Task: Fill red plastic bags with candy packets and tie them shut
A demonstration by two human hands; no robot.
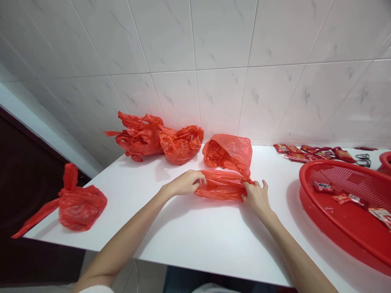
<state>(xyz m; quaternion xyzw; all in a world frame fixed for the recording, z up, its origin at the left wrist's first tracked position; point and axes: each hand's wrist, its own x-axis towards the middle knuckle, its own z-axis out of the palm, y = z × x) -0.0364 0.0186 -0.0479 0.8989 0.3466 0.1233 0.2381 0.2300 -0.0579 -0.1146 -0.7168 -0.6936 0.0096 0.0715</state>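
Observation:
A red plastic bag lies on the white table in front of me, its upper part puffed up against the wall and its lower part bunched into a roll. My left hand is closed on the left end of that roll. At the right end my right hand pinches the same bag. Both hands rest low on the tabletop, about a bag's width apart.
Two filled red bags sit at the back left by the tiled wall. Another tied red bag sits at the table's left edge. A red mesh basket with a few small packets stands at right. More red packets and scissors lie behind it.

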